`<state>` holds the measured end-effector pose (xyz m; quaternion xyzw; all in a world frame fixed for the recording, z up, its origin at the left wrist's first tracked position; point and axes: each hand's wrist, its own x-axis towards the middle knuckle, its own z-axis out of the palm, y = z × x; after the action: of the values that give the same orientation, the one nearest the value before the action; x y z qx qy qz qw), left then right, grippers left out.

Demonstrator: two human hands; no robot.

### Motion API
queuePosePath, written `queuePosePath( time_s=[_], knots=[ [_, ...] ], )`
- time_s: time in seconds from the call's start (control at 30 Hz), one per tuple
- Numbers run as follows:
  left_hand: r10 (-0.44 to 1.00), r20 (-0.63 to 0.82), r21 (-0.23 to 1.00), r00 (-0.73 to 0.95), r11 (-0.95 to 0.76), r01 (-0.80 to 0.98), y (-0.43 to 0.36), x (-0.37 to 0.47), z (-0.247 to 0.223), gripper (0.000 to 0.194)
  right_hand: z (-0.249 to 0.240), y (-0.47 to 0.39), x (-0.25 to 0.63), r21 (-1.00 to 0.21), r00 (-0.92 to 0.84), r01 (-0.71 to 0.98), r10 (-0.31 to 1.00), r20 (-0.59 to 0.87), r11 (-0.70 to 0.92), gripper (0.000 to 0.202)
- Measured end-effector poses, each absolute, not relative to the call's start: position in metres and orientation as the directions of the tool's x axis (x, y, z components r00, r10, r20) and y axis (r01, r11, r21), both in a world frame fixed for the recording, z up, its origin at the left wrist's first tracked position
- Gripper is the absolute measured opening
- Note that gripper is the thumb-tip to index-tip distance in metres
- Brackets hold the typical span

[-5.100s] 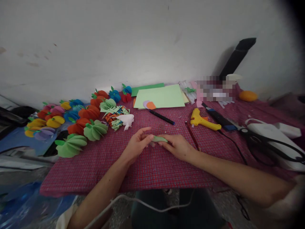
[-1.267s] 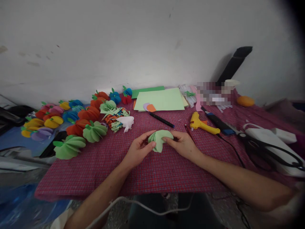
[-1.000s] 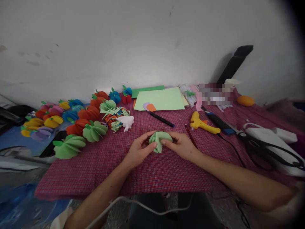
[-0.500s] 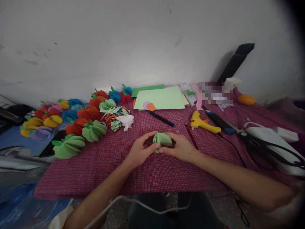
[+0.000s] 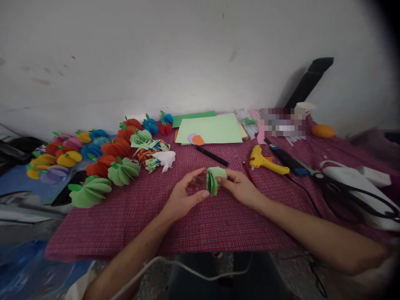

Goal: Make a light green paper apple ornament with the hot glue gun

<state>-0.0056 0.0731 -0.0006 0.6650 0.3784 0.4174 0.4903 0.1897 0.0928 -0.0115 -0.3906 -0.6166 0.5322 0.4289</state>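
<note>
A folded light green paper piece (image 5: pixel 215 179), its layers fanned at the left side, is held above the checked cloth near the middle. My right hand (image 5: pixel 239 187) pinches it from the right, thumb on the near face. Just left of the piece, my left hand (image 5: pixel 186 195) has its thumb and fingers apart, the fingertips close to the paper's edge. Beyond my hands lies a black pen (image 5: pixel 212 156). A yellow glue gun (image 5: pixel 267 160) rests to the right of the pen.
Colourful paper pumpkins (image 5: pixel 90 191) crowd the left, beside paper scraps (image 5: pixel 151 154) and a crumpled white tissue (image 5: pixel 165 159). Green sheets (image 5: pixel 211 129) lie at the back. On the right are a cutter (image 5: pixel 287 158), black scissors (image 5: pixel 353 191) and a white power strip (image 5: pixel 359 196).
The green paper has turned so its layered edge shows more, and it has shifted slightly up and right. My left thumb has come off it; my right fingers have changed their hold.
</note>
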Motion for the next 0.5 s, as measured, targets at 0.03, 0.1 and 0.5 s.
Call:
queuePosePath(
  time_s=[0.03,0.1,0.5],
  knots=[
    [0.912,0.195,0.957,0.361,-0.257,0.134,0.0722,-0.0060,0.0003,0.058,-0.0115,0.0940,0.1895,-0.996,-0.316,-0.066,0.945,0.084,0.067,0.015],
    [0.910,0.215,0.928,0.354,-0.303,0.215,0.0703,-0.0059,0.0015,0.062,-0.0104,0.0953,0.1891,-0.976,-0.307,-0.215,0.951,0.030,-0.038,0.015],
    [0.790,0.435,0.576,0.431,-0.613,0.542,0.0668,-0.0005,-0.0015,0.073,-0.0048,0.0954,0.1897,-0.805,-0.374,-0.547,0.928,-0.009,-0.228,0.010]
  ],
)
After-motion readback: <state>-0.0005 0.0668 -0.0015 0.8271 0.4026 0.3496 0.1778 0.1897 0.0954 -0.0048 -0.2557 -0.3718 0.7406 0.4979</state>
